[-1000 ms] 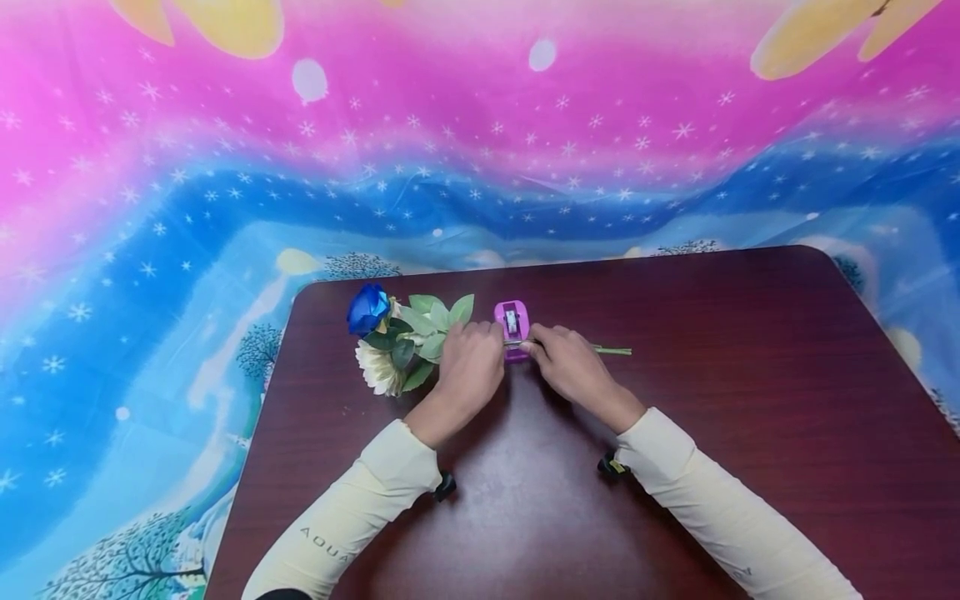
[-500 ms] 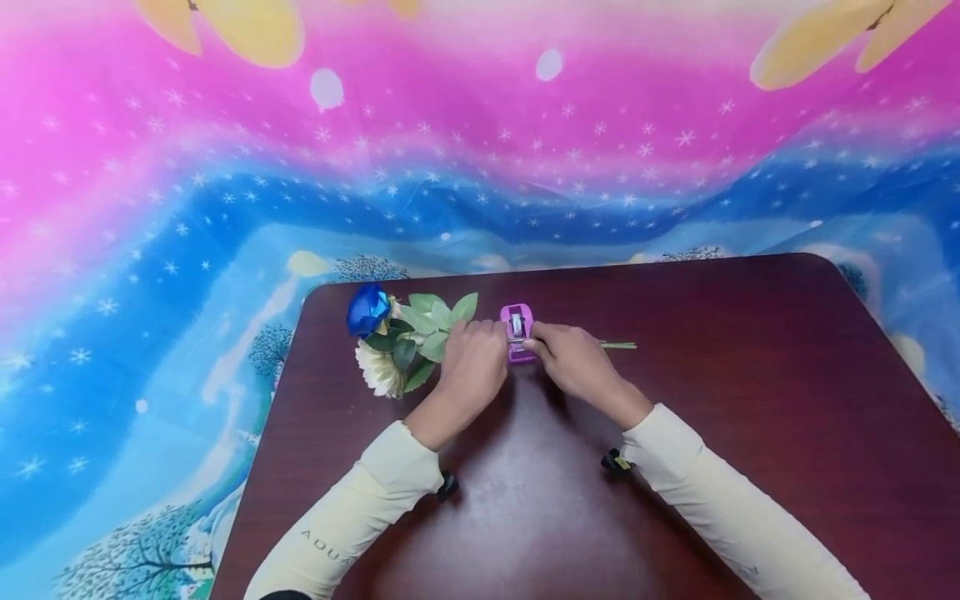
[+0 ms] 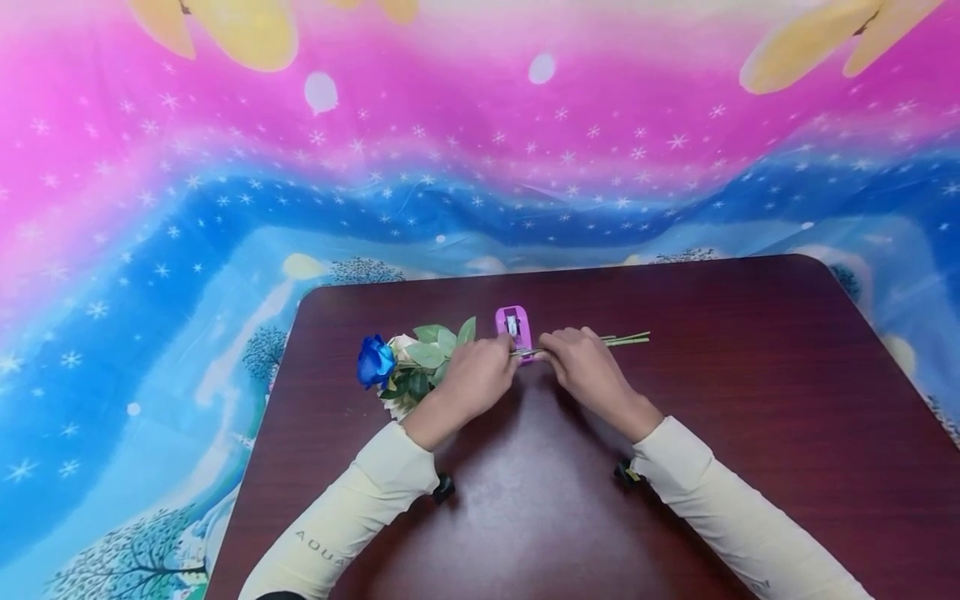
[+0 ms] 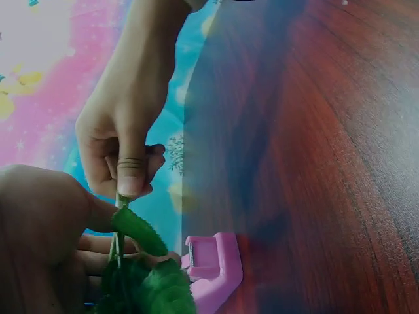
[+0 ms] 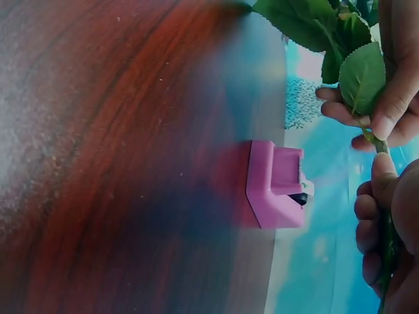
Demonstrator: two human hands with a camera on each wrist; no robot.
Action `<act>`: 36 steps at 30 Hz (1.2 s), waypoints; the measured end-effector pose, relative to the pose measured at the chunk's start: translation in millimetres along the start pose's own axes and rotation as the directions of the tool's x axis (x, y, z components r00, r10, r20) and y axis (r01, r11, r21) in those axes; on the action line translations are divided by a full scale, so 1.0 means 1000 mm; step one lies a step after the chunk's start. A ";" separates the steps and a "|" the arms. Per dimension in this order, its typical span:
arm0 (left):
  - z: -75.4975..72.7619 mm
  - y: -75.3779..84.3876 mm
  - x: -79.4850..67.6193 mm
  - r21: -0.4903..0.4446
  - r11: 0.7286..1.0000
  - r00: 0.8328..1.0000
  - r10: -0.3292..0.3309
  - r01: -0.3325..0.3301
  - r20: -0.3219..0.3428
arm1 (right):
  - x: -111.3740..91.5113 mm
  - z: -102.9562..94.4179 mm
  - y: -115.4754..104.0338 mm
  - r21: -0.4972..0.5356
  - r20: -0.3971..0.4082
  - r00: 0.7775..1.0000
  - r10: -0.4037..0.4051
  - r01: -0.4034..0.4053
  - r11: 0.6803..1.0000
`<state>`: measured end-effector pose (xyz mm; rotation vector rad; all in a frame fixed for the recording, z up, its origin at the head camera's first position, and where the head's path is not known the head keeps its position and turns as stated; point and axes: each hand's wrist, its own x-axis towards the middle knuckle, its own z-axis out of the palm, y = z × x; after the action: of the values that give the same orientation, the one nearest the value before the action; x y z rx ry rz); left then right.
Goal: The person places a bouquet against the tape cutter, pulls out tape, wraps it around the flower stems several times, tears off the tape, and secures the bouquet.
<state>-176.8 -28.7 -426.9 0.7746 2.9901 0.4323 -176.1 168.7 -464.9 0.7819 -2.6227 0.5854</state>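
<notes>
A small bunch of flowers lies crosswise in both hands, its blue rose (image 3: 375,362) and cream flower (image 3: 397,407) at the left. My left hand (image 3: 478,375) grips the stems just below the green leaves (image 3: 427,354). Close beside it, my right hand (image 3: 588,362) holds the same stems, thumb along them in the right wrist view. The cut stem ends (image 3: 630,339) stick out to the right. Just beyond the gap between the hands stands a pink tape dispenser (image 3: 512,318), its near end partly covered by stems and fingers. The left palm hides part of the stems.
The dark red-brown table (image 3: 720,375) has rounded far corners. Behind it hangs a pink and blue backdrop cloth (image 3: 480,167) with snowflakes and trees. Small dark devices (image 3: 628,473) sit under the wrists.
The bunch has rolled: the blue rose moved lower and the cream flower is now mostly behind leaves. The right hand shifted slightly right, and the stem ends reach further right.
</notes>
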 end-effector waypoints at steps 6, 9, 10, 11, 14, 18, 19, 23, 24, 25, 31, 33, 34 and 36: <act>-0.002 -0.004 0.000 -0.034 0.999 0.999 0.037 -0.036 0.033 | 0.000 0.003 -0.002 0.003 0.015 1.000 0.003 -0.003 1.000; 0.001 -0.006 -0.001 0.056 0.995 0.996 0.084 -0.082 -0.039 | 0.000 0.002 -0.004 0.004 0.068 0.997 0.044 -0.044 0.999; 0.003 -0.007 -0.002 0.094 0.991 0.993 0.102 -0.095 -0.067 | 0.000 0.001 -0.004 0.006 0.096 0.994 0.061 -0.062 0.998; 0.005 -0.007 -0.003 0.127 0.986 0.989 0.117 -0.105 -0.094 | 0.001 -0.001 -0.005 0.012 0.128 0.989 0.080 -0.082 0.997; 0.011 -0.009 -0.006 0.219 0.968 0.971 0.162 -0.122 -0.175 | 0.004 -0.005 -0.006 0.033 0.233 0.965 0.123 -0.135 0.990; 0.016 -0.009 -0.010 0.307 0.943 0.947 0.209 -0.130 -0.244 | 0.008 -0.010 -0.006 0.064 0.336 0.931 0.145 -0.176 0.982; 0.017 -0.009 -0.010 0.326 0.936 0.943 0.219 -0.130 -0.251 | 0.009 -0.011 -0.006 0.064 0.348 0.927 0.144 -0.176 0.982; 0.018 -0.009 -0.011 0.358 0.923 0.940 0.240 -0.143 -0.244 | 0.012 -0.011 -0.006 0.089 0.355 0.924 0.144 -0.186 0.978; 0.018 -0.009 -0.010 0.349 0.925 0.942 0.241 -0.149 -0.235 | 0.013 -0.011 -0.006 0.102 0.348 0.926 0.144 -0.190 0.976; 0.018 -0.009 -0.011 0.332 0.930 0.945 0.239 -0.157 -0.223 | 0.013 -0.011 -0.007 0.113 0.337 0.930 0.149 -0.198 0.974; 0.011 -0.009 -0.008 0.091 0.986 0.984 0.150 -0.142 -0.091 | 0.010 -0.007 -0.010 0.140 0.227 0.959 0.169 -0.204 0.969; 0.009 -0.010 -0.005 0.020 0.995 0.994 0.102 -0.101 -0.047 | 0.009 -0.005 -0.010 0.133 0.188 0.969 0.161 -0.187 0.973; 0.007 -0.010 -0.004 -0.009 0.997 0.996 0.081 -0.081 -0.029 | 0.008 -0.004 -0.010 0.131 0.173 0.972 0.157 -0.181 0.975; 0.005 -0.010 -0.001 -0.044 0.998 0.999 0.048 -0.048 -0.007 | 0.007 -0.002 -0.010 0.125 0.147 0.978 0.149 -0.168 0.978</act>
<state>-180.1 -36.5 -434.6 0.8447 2.9619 0.5012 -175.2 158.8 -457.5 0.6769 -2.8146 0.7900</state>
